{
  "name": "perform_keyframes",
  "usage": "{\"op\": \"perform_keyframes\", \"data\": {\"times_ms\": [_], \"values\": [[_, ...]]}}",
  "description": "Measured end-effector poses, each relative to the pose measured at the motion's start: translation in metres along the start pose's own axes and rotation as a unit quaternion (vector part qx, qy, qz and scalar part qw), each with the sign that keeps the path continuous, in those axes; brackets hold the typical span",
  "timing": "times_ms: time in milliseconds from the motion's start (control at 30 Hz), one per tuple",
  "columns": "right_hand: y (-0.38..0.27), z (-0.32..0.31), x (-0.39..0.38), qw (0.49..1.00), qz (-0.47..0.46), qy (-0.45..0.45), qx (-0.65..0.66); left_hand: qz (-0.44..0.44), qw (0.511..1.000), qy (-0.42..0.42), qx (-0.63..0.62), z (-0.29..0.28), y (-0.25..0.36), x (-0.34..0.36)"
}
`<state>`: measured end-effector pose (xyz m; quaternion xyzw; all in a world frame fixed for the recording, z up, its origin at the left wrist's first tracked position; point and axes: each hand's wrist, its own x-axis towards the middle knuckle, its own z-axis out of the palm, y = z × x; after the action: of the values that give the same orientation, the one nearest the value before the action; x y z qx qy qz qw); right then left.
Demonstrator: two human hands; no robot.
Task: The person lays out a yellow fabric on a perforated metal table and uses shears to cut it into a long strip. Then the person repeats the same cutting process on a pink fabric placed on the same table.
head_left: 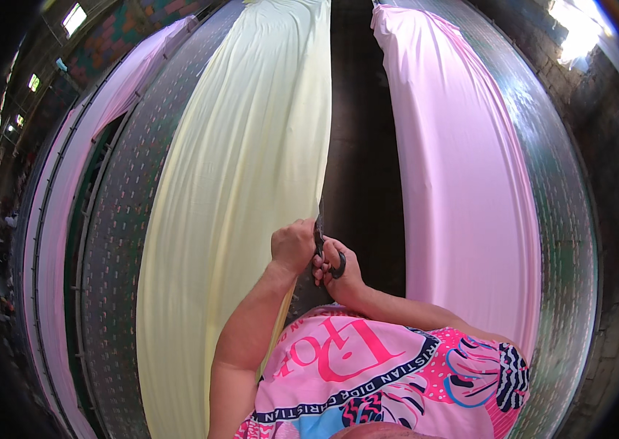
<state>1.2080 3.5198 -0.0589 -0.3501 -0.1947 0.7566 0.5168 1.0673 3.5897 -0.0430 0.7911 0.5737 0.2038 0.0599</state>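
Note:
A long pale yellow fabric (222,161) hangs down the middle-left of the view. My left hand (293,245) is closed on its right edge at waist height. Just right of it, my right hand (340,274) grips black-handled scissors (320,233), whose dark blades point up along the yellow edge beside my left fingers. Whether the blades are cutting cannot be told; my left fingertips are hidden. To the right, across a dark gap, lies a long pink fabric (463,190), apart from both hands.
Long, patterned frame surfaces (115,212) run beside the fabrics on both sides. More pink cloth (46,271) lies on a railed frame at far left. A dark concrete wall (613,344) stands at right, with a bright opening (573,33) high up.

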Motion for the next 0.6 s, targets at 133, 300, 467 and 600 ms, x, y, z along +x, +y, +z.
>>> {"op": "perform_keyframes", "data": {"times_ms": [133, 300, 467, 600], "values": [[0.009, -0.005, 0.006, 0.997, -0.013, -0.031, 0.076, 0.013, 1.0, -0.016, 0.002, -0.006, 0.003, 0.0], [0.013, -0.019, 0.028, 0.993, 0.013, -0.021, 0.119, 0.017, 0.998, -0.056, -0.004, -0.003, 0.007, 0.004], [0.01, -0.024, 0.045, 0.996, -0.021, 0.018, 0.09, 0.02, 0.999, -0.032, -0.018, 0.002, 0.007, 0.004], [0.007, -0.031, 0.066, 0.995, -0.031, 0.0, 0.091, -0.003, 0.997, -0.061, -0.042, -0.004, 0.012, 0.004]]}}
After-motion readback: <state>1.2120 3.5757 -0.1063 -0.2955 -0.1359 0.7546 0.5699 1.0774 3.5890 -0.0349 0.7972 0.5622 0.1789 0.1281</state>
